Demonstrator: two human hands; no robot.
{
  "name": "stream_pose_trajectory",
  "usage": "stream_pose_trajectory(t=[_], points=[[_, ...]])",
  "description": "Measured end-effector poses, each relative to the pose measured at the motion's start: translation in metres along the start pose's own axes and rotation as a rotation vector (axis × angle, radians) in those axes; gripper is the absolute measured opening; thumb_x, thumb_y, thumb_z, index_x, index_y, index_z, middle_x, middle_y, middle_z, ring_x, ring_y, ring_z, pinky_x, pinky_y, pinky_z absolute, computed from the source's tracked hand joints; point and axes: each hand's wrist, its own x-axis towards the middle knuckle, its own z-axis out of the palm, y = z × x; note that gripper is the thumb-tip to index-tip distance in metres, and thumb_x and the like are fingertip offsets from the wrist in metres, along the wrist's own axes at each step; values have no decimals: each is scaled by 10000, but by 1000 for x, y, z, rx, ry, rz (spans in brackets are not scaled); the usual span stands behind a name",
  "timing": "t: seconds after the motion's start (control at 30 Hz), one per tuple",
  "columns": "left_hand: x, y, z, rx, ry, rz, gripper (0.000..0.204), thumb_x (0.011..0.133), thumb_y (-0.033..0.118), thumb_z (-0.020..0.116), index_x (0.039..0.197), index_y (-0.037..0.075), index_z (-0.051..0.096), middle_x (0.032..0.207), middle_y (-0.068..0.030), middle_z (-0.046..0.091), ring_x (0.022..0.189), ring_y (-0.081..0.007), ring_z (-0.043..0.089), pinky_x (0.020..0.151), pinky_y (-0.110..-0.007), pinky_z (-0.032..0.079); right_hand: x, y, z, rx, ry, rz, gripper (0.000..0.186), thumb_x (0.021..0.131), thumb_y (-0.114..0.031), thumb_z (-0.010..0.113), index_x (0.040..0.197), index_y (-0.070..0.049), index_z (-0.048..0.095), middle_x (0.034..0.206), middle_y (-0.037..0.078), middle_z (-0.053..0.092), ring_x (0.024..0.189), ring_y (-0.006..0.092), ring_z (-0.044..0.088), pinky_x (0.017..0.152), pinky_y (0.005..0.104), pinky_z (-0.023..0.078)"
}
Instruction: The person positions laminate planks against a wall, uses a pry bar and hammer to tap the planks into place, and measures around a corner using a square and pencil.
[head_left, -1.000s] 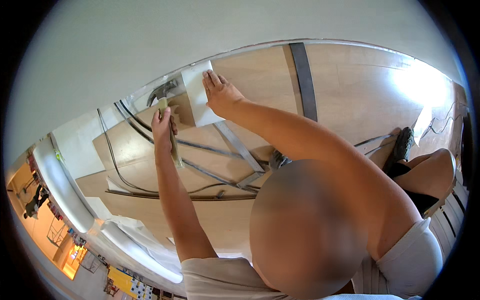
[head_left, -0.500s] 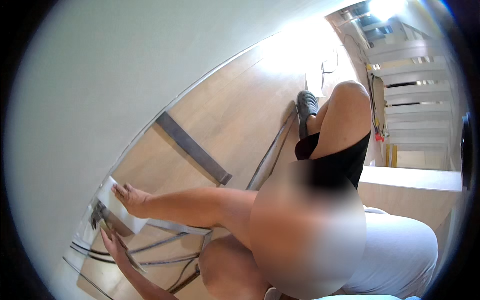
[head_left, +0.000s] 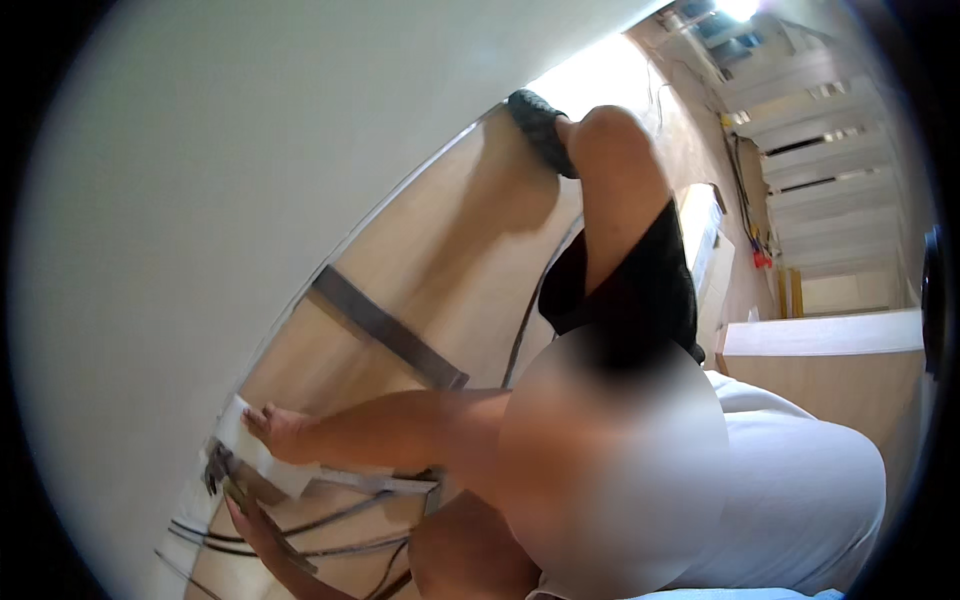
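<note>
My left hand point(head_left: 250, 515) grips a claw hammer at its handle, low at the left. The hammer's dark head point(head_left: 217, 464) is close to the foot of the pale wall. Just above it, my right hand point(head_left: 278, 432) holds a small white board piece point(head_left: 237, 428) against the wall's base, fingertips near the piece's edge. A brownish face of the piece shows beside the hammer, blurred. My right forearm point(head_left: 370, 425) reaches across the wood-look floor point(head_left: 300, 365). Part of the right hand's grip is hidden.
A dark grey strip point(head_left: 390, 325) lies across the floor from the wall. Dark cables point(head_left: 330, 520) and a pale bar point(head_left: 375, 483) lie near my left arm. My shoe point(head_left: 542, 132) is by the wall's base. White slats point(head_left: 830, 210) and a white-topped box point(head_left: 820, 336) stand right.
My view has shifted, and both hands, hammer and white piece appear slightly lower and further right. My outstretched leg has swung left, bringing the shoe near the wall. Both hands keep their holds.
</note>
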Motion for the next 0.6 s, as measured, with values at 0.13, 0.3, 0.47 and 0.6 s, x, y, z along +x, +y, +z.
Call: stream_pose_trajectory(t=[0.13,0.3,0.47,0.6], points=[[-20,76,4,21,27,-337,528,967,260,635,1451,98,499,1038,3,626,826,-93,542,730,-267,456,-12,2,10,121,190,-4,595,857,-221,605,1351,97,508,1539,290,358,1353,392,428,989,476,419],[22,20,-11,-77,114,-222,300,973,227,619,1238,103,552,603,8,472,461,-95,455,412,-265,375,-29,31,-19,-98,219,2,525,928,-194,506,1370,90,508,1537,256,386,1407,363,416,1027,427,458],[11,35,9,109,-26,-107,482,980,174,560,1444,109,444,607,-5,490,445,-104,464,400,-270,392,-34,26,-34,-162,162,-26,544,964,-190,461,1423,102,451,1552,258,367,1431,351,391,1038,389,463],[16,39,1,49,-90,-137,464,979,182,577,1419,100,457,606,5,467,435,-90,437,378,-262,372,-40,30,-35,-225,146,-41,535,974,-174,448,1433,101,439,1560,255,357,1433,352,388,1033,371,467]])
